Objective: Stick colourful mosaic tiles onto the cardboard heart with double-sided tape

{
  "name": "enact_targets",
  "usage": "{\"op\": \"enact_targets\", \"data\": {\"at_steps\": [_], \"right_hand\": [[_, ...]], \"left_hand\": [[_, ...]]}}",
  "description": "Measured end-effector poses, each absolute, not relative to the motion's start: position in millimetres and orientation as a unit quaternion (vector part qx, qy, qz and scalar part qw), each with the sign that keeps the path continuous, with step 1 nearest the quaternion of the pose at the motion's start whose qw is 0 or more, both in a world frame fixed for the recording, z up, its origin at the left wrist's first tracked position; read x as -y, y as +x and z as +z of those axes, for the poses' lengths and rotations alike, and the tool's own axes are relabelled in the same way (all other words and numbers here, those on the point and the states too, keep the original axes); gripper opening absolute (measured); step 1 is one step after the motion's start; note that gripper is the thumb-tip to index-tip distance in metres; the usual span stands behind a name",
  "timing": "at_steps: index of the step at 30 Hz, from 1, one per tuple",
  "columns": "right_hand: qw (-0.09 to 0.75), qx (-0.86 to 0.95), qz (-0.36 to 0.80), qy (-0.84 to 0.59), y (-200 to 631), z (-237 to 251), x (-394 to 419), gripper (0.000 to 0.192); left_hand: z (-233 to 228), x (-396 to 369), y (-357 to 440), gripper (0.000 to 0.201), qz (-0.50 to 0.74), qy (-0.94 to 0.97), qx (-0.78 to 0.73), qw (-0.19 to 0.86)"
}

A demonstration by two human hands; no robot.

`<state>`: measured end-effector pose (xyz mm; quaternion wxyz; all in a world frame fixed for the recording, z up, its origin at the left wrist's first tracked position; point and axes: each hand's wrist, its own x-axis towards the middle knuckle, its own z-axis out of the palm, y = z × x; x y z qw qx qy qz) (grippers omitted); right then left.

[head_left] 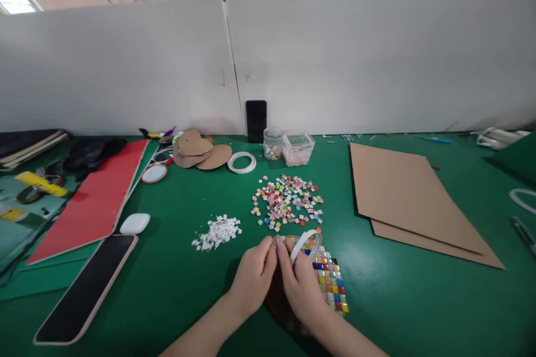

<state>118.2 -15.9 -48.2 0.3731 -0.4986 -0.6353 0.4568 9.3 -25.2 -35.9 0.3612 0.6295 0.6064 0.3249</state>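
My left hand (pixel 253 278) and my right hand (pixel 299 284) meet near the front of the green table, fingertips pinched together. My right hand holds a white ring of tape (pixel 305 242), and the left fingertips pinch at its edge. Under the hands lies a board covered with coloured mosaic tiles (pixel 330 281). A loose heap of small coloured tiles (pixel 288 202) lies just beyond the hands. A small pile of white paper scraps (pixel 218 232) sits to the left of them.
Brown cardboard sheets (pixel 408 206) lie to the right. A red sheet (pixel 94 203), a phone (pixel 86 290) and a white case (pixel 134 223) lie left. Two clear tile containers (pixel 298 148), another tape ring (pixel 242 162), cardboard cut-outs (pixel 196 150) and a dark phone (pixel 255 120) stand near the white partition.
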Motion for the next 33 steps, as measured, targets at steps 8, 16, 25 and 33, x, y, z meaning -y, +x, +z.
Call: {"op": "enact_targets", "data": {"at_steps": [8,16,25,33], "right_hand": [[0.371,0.636,0.451,-0.504,117.5,-51.1,16.5,0.023],[0.375,0.639,0.448,-0.500,116.6,-52.5,19.0,0.023],[0.385,0.628,0.461,-0.494,116.2,-53.4,18.4,0.025],[0.390,0.640,0.446,-0.490,116.8,-54.7,17.9,0.026]], "left_hand": [[-37.9,22.7,9.7,0.028,0.339,0.625,-0.613,0.346],[-35.1,24.8,9.4,0.028,0.337,0.625,-0.615,0.344],[-36.3,24.6,10.5,0.027,0.337,0.622,-0.615,0.346],[-36.5,24.7,10.2,0.028,0.321,0.624,-0.621,0.350]]}}
